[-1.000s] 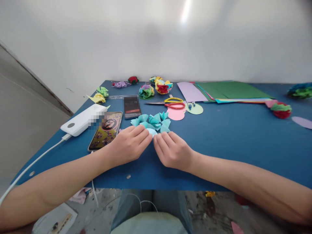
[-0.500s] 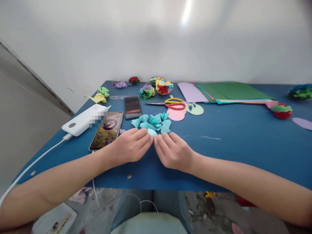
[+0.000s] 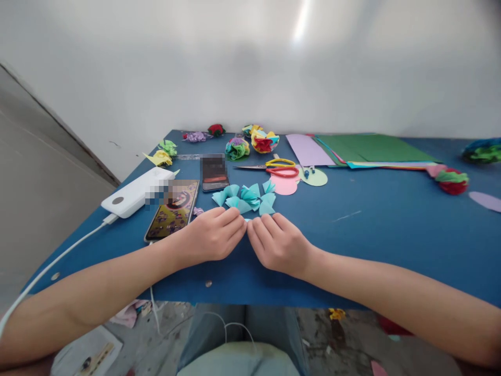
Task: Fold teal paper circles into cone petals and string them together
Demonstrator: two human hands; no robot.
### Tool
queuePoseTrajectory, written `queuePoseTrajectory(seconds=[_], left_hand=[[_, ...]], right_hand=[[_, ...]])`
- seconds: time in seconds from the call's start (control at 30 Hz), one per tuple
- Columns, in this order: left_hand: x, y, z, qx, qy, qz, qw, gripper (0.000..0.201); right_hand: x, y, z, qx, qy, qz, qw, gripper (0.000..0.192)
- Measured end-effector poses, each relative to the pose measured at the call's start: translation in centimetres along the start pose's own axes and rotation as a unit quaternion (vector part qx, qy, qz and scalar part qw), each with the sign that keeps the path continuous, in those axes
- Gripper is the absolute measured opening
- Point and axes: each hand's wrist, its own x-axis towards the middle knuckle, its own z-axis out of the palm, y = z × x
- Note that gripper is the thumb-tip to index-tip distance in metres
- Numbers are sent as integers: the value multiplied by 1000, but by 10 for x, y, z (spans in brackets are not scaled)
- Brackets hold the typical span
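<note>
Side by side near the table's middle, my left hand (image 3: 219, 234) and my right hand (image 3: 279, 241) meet at the fingertips, both closed in a pinch. Between them shows a thin sliver of a light blue paper piece (image 3: 247, 220); the fingers hide most of it. Just beyond lie several folded turquoise paper pieces (image 3: 249, 196), fanned like petals in a loose cluster. A fine white thread (image 3: 347, 215) shows on the table to the right of my right hand; where its near end goes, I cannot tell.
Scissors (image 3: 281, 167) lie on pink paper circles (image 3: 285, 185). Two phones (image 3: 214, 172) and a white power bank (image 3: 136, 192) with a cable are on the left. Paper flowers (image 3: 264, 141) stand at the back, coloured sheets (image 3: 376, 148) at back right. The blue table's (image 3: 258, 287) front edge is near my lap.
The light blue paper between my fingers was a visible rounded shape and now shows only as a sliver. The thread at the right has shifted and tilted. Both hands stay nearly in place.
</note>
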Motion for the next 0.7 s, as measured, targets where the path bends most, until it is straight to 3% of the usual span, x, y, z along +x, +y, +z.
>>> queuePoseTrajectory(seconds=[0.07,0.17,0.27,0.33,0.4,0.53,0.6,0.7], left_hand=[[-1,1,0,-28,-15,-29,999,15],[-1,4,-1,-121,-48,-179,975,16],[1,5,0,-235,-84,-343,906,22],[3,4,0,-301,-103,-392,863,24],[4,3,1,-343,-103,-408,840,20],[6,4,-1,-382,-75,-394,833,9],[5,7,-1,-389,-73,-374,839,10],[3,11,1,-339,-84,-339,874,14]], right_hand=[[0,1,1,-3,-4,6,1000,10],[0,4,2,-17,-12,15,1000,9],[-2,6,3,-27,-9,14,1000,11],[-2,7,3,-22,-6,-2,1000,13],[-3,7,3,-13,-4,-18,1000,14],[-5,7,1,1,-1,-33,999,16],[-6,7,0,10,0,-39,999,16],[-7,12,-3,30,-7,-52,998,14]])
